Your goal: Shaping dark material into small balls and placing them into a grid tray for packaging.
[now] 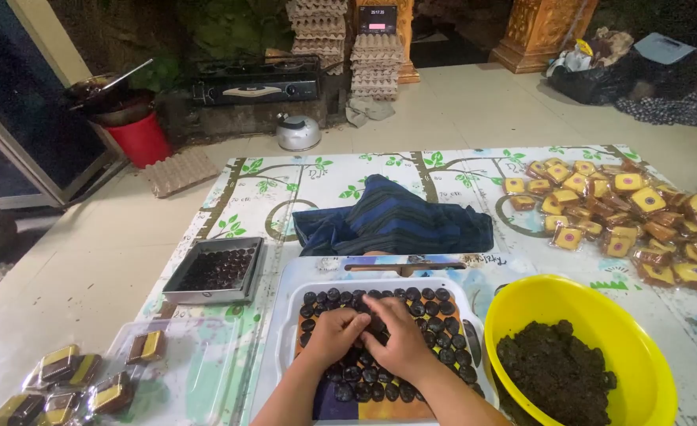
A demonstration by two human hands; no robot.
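My left hand (334,334) and my right hand (400,339) rest together over the middle of a white tray (289,308) that holds a board covered with several dark round pieces (435,319). The fingers of both hands press down among the dark pieces, and whether either hand grips one is hidden. A yellow bowl (577,296) with a dark crumbly mass (557,371) stands just right of the tray.
A metal tin (216,272) of dark pieces sits left of the tray. Folded blue striped cloth (396,221) lies behind it. Several wrapped yellow packets (624,209) are piled at right, more packets (65,383) at lower left. Stove, pot, red bucket and egg cartons stand at the back.
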